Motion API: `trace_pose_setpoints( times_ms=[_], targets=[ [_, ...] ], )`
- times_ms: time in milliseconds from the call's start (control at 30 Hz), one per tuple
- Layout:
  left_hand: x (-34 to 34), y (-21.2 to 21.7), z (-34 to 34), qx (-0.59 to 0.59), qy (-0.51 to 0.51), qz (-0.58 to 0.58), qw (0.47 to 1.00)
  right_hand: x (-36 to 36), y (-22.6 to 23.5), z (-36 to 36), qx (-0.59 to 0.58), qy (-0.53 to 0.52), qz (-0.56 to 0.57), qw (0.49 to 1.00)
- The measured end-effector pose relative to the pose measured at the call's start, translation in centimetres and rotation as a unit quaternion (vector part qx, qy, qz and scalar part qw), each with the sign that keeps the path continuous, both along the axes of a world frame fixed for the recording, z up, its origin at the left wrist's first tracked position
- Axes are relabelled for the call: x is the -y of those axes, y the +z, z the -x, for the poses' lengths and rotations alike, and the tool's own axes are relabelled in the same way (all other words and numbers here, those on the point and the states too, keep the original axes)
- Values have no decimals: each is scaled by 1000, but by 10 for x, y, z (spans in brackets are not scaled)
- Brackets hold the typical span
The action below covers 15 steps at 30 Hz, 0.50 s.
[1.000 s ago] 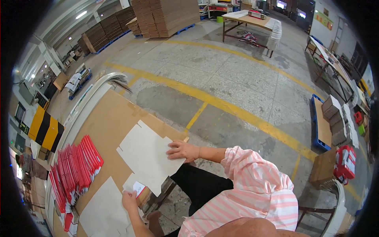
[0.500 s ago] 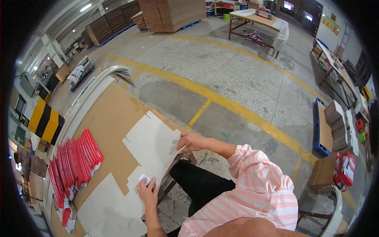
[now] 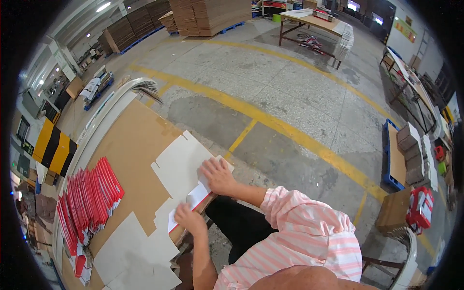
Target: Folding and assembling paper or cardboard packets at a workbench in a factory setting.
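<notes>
**A:** What do you get from the head view?

**B:** I see both of the person's hands on a flat white die-cut carton blank (image 3: 181, 166) lying on the brown cardboard-covered table (image 3: 130, 145), at its near edge. The right hand (image 3: 218, 176) lies palm down on the blank's near-right corner, fingers spread and flat. The left hand (image 3: 189, 220) sits closer to the body, fingers curled over the edge of a folded white flap with a red underside (image 3: 193, 203), pinching it at the table's rim.

**A:** And around them?

**B:** To the left, well apart from the hands, a fanned row of red-and-white flat cartons (image 3: 87, 203) runs along the table. More white blanks (image 3: 133, 251) lie nearer the lower edge, overlapping one another. Beyond the table I see grey concrete floor with a yellow line (image 3: 290, 133) crossing it, stacks of brown cardboard (image 3: 208, 14) at the far wall, and a wooden work table (image 3: 314, 21) in the distance. On the right stands a blue pallet with boxes (image 3: 398, 154).
</notes>
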<state>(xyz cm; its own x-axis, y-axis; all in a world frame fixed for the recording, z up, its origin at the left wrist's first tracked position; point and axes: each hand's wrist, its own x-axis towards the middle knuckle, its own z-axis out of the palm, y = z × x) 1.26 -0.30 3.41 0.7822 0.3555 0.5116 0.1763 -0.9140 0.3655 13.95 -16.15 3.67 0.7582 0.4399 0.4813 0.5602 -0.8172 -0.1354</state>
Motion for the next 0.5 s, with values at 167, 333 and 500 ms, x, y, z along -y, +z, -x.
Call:
trace_pose_setpoints(
  times_ms=[167, 333, 500],
  targets=[
    [-44, 2, 17, 15, -64, 84, 994, 38, 17, -8, -156, -6, -177, 972],
    [-96, -6, 45, -5, 20, 150, 989, 101, -9, -30, -305, 40, -309, 900],
    [-44, -13, 14, 7, -64, 176, 982, 99, 13, -45, -235, -36, -622, 746]
  ],
)
